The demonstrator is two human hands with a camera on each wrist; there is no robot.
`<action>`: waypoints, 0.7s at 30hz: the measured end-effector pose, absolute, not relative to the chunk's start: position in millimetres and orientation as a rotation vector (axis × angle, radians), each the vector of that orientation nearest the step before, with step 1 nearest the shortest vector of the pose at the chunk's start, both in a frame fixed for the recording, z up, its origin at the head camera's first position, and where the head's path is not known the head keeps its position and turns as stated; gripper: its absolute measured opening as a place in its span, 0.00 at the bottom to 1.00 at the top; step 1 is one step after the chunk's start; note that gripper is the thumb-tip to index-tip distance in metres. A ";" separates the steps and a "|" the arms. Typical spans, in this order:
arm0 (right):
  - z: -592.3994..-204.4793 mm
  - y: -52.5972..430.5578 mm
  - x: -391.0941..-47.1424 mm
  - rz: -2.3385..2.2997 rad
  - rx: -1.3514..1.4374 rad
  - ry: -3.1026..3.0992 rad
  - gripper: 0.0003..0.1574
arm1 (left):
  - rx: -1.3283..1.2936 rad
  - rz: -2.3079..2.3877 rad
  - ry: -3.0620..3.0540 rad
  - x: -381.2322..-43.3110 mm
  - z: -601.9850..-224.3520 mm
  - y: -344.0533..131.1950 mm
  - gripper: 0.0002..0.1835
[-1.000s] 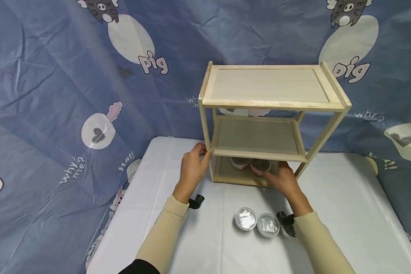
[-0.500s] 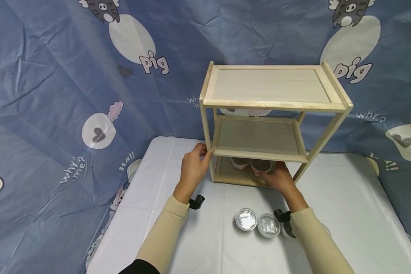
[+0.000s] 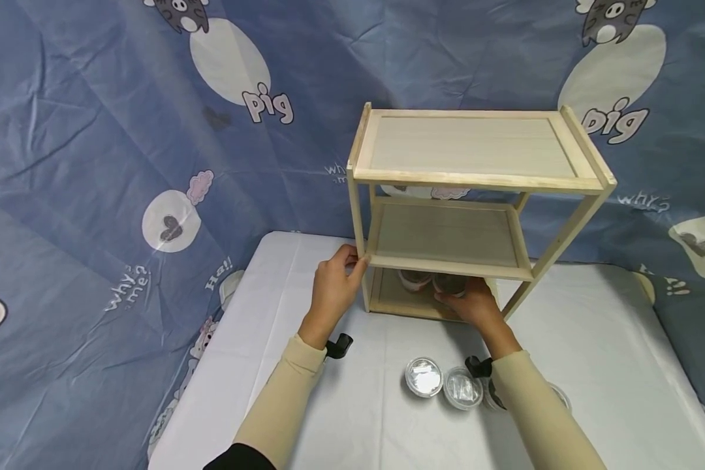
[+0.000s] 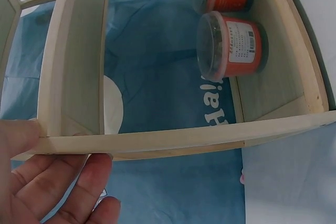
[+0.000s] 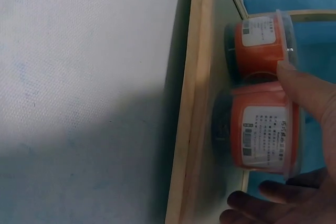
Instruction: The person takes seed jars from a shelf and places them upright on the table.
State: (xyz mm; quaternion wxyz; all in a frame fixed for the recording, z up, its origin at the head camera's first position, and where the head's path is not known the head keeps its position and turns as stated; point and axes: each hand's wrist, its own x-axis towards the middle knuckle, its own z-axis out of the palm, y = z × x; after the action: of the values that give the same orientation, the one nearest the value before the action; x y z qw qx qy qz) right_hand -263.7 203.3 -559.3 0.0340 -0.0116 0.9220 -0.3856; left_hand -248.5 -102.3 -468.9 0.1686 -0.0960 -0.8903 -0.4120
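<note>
A three-tier wooden shelf rack (image 3: pixel 476 147) stands on the table. My left hand (image 3: pixel 333 287) holds its front left post between thumb and fingers, beside the middle tier. Two round clear plastic tubs with orange wraps and white labels sit side by side on the bottom tier. My right hand (image 3: pixel 480 307) reaches in under the middle tier, around the right tub (image 5: pixel 265 135). Its thumb (image 5: pixel 302 85) lies along the lid side by the gap between the tubs, and its fingers curve round the far side. The left tub (image 4: pixel 244 48) stands beside it, its top partly hidden in the head view.
On the white table (image 3: pixel 305 431), in front of the rack, stand a clear-lidded tub (image 3: pixel 423 376) and another tub (image 3: pixel 463 388) beside it. More tubs are partly hidden by the right sleeve (image 3: pixel 540 405). A blue patterned cloth (image 3: pixel 305 176) hangs behind.
My right hand has shifted left and closer around the right tub, baring more of the tubs by the sleeve. The left hand keeps its hold. The head view has turned slightly.
</note>
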 end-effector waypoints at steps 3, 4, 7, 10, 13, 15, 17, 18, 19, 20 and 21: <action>-559.6 203.4 -264.6 -1.175 -0.036 2.836 0.65 | -0.278 -1.169 -2.530 -248.8 -468.6 -101.5 0.13; -559.6 203.3 -264.7 -1.169 -0.036 2.836 0.65 | -0.279 -1.170 -2.529 -248.7 -468.6 -101.5 0.13; -558.8 203.6 -265.0 -1.140 -0.033 2.848 0.64 | -0.281 -1.172 -2.530 -248.6 -467.8 -101.1 0.12; -557.4 203.7 -265.0 -1.110 -0.023 2.861 0.64 | -0.289 -1.177 -2.525 -248.4 -466.8 -101.0 0.12; -556.3 203.5 -265.5 -1.097 -0.026 2.878 0.63 | -0.293 -1.176 -2.519 -248.6 -466.5 -100.9 0.12; -555.8 203.2 -265.6 -1.098 -0.027 2.885 0.62 | -0.293 -1.176 -2.518 -248.6 -466.3 -100.9 0.12; -555.4 203.1 -265.5 -1.098 -0.032 2.893 0.61 | -0.288 -1.175 -2.525 -248.5 -466.4 -101.0 0.12; -555.2 202.6 -265.3 -1.098 -0.033 2.896 0.61 | -0.284 -1.177 -2.529 -248.3 -466.3 -101.1 0.11; -555.1 202.5 -265.0 -1.099 -0.032 2.896 0.61 | -0.282 -1.180 -2.530 -248.3 -466.4 -101.2 0.11; -554.9 202.4 -264.8 -1.100 -0.031 2.897 0.60 | -0.280 -1.181 -2.533 -248.1 -466.5 -101.3 0.11; -554.4 202.1 -264.4 -1.101 -0.034 2.899 0.60 | -0.277 -1.183 -2.534 -248.0 -466.5 -101.3 0.11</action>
State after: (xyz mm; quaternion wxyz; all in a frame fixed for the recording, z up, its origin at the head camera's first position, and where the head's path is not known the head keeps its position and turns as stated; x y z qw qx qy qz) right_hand -264.4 202.1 -554.4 0.0201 -0.0110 0.9347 -0.3548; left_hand -248.0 -101.3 -466.5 0.1649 -0.0974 -0.8894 -0.4151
